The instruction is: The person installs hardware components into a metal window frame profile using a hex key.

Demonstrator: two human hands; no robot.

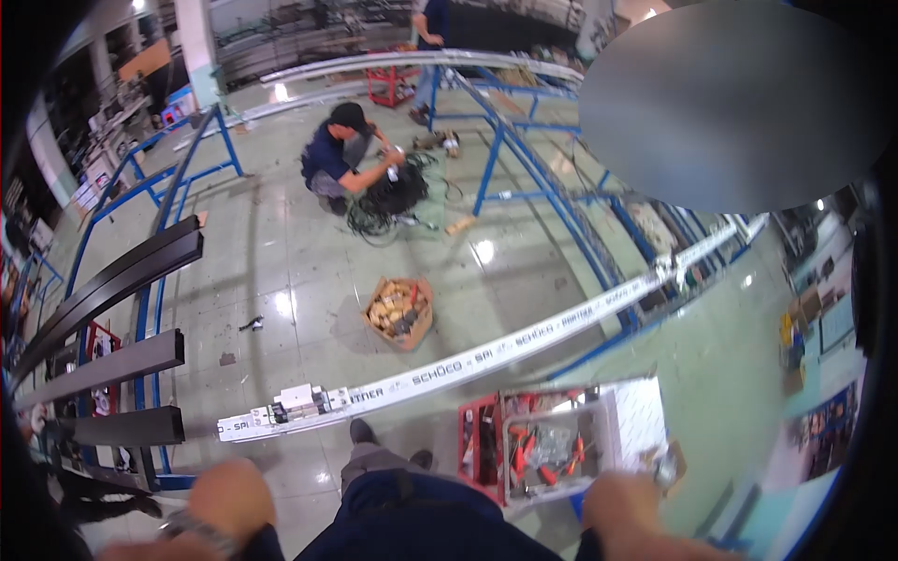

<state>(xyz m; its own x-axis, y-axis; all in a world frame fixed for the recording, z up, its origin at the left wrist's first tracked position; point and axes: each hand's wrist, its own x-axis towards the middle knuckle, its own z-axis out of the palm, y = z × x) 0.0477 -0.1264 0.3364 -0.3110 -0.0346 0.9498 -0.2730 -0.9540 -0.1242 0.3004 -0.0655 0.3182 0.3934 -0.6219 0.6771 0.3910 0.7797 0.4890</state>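
Note:
My left hand [154, 548] is at the bottom left edge, blurred, beyond a wristwatch [201, 533]; its fingers cannot be made out. On the other side, my right hand [678, 548] is cut off by the bottom edge, and its fingers are hidden too. Neither hand visibly touches anything. In front of my body a long profile [468, 366] in white printed film runs from lower left to upper right. A small metal and white fitting [297, 402] sits on its left end. Closest to my right arm is a toolbox [510, 458] with red-handled tools.
Dark profiles [122, 369] jut in from the left over a blue trestle [154, 187]. A carton of wooden pieces [399, 313] stands on the floor. Beyond it a person [341, 154] crouches by black cables [393, 194]. Blue frames [547, 187] stand at right.

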